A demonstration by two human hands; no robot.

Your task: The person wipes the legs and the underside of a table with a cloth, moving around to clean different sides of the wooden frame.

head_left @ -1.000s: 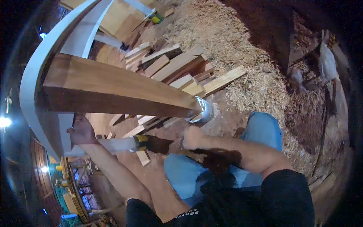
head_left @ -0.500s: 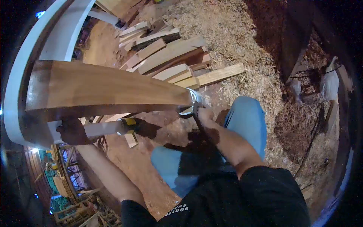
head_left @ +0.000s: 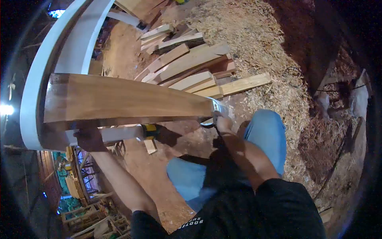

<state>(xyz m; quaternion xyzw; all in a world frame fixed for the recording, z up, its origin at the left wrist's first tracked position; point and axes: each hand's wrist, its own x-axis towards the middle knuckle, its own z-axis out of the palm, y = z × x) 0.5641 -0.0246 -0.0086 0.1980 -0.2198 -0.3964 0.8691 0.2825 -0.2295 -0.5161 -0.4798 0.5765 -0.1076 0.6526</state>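
Observation:
A long brown curved wooden board crosses in front of me, its wide left end against a tall curved white piece. Below the board's left part, my left hand is in shadow, its fingers closed around a pale bar. That bar ends near a yellow-and-black object whose kind I cannot make out. My right hand is closed at the narrow right end of the board, on a shiny silvery band with a dark edge. The fingers' far side is hidden.
Several cut wooden pieces lie in a pile behind the board. Wood shavings cover the ground to the right. My bent knee is close to my right hand. A wooden frame stands at the lower left.
The whole view has shifted, so the board and both hands appear farther right and slightly lower. Both hands keep about the same places on the work.

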